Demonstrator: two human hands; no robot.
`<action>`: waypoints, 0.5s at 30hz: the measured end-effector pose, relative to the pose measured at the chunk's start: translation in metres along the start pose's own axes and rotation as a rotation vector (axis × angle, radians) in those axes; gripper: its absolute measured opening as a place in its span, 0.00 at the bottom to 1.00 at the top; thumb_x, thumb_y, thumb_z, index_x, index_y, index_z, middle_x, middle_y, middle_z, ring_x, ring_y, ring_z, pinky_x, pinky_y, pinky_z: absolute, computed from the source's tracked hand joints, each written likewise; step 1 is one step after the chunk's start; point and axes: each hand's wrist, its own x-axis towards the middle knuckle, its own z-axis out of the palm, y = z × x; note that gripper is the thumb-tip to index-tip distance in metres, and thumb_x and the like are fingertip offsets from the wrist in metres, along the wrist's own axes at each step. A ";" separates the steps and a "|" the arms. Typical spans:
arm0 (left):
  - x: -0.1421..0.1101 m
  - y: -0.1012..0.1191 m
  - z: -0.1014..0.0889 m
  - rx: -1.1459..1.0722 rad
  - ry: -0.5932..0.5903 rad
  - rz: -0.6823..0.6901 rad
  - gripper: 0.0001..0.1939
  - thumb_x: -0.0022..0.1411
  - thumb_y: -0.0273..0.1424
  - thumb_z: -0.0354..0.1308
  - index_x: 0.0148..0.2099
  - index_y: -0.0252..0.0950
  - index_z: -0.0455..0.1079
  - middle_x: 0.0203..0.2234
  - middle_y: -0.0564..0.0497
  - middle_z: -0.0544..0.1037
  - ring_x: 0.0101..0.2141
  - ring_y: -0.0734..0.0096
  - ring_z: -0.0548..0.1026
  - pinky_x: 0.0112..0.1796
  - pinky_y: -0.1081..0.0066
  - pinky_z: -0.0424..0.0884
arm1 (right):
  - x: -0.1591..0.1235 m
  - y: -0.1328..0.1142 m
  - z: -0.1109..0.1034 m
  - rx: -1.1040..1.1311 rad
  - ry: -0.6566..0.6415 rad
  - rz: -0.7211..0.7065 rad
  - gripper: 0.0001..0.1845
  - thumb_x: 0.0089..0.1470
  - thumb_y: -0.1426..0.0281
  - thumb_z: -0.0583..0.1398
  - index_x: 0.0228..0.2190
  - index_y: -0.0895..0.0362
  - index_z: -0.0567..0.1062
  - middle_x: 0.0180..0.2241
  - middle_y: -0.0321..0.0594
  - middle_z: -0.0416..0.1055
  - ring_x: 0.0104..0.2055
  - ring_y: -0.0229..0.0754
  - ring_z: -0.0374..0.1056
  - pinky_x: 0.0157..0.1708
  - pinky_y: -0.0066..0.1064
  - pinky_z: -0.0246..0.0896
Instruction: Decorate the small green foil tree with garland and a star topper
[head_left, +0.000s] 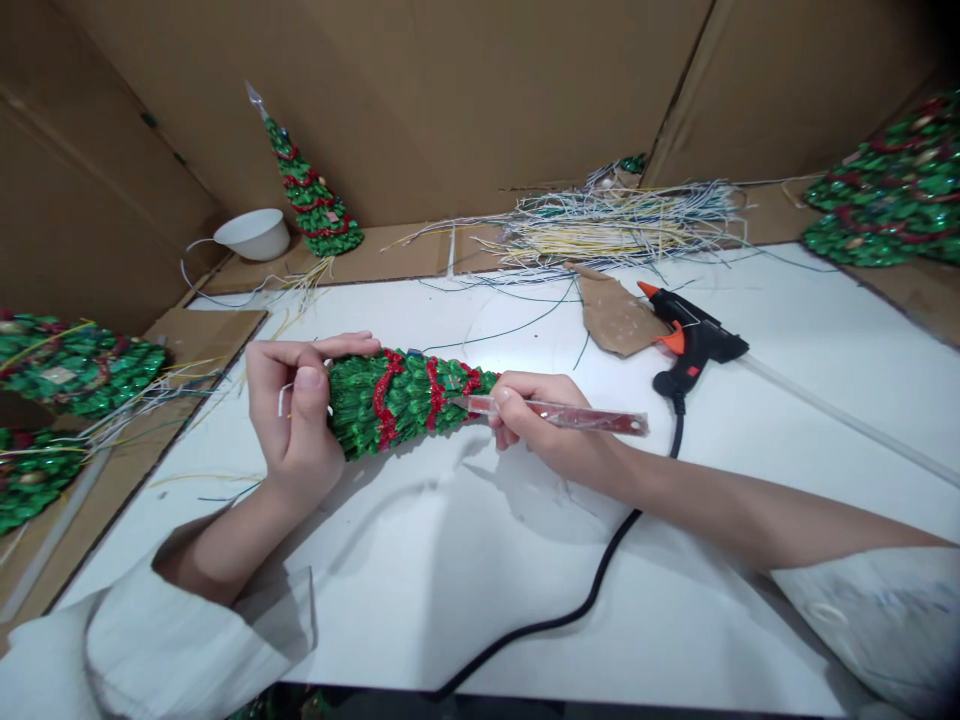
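A small green Christmas tree ornament (409,400) with red glittery garlands lies on its side above the white tabletop, its wide base to the left. My left hand (304,405) is wrapped around that base, thumb and fingers gripping it. In my right hand (525,405) is a slim red-handled craft knife (589,417), held like a pen and covered in clear wrap. Its thin pointed tip touches or nearly touches the tree near a garland. My right fingers hide the tree's narrow top.
A black glue gun (701,340) with an orange nozzle rests by a torn cardboard piece (619,312); its black cord (592,590) crosses the table. Behind are wire bundles (622,225), a white cup (255,235) and an upright tree (311,195). More trees (892,190) stand at the sides.
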 end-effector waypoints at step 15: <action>0.000 -0.001 0.002 -0.019 0.026 0.016 0.06 0.65 0.34 0.51 0.36 0.38 0.61 0.30 0.50 0.81 0.36 0.60 0.79 0.43 0.53 0.72 | 0.000 -0.008 0.004 -0.077 0.066 0.020 0.16 0.56 0.70 0.51 0.18 0.58 0.67 0.18 0.32 0.66 0.23 0.32 0.63 0.25 0.26 0.56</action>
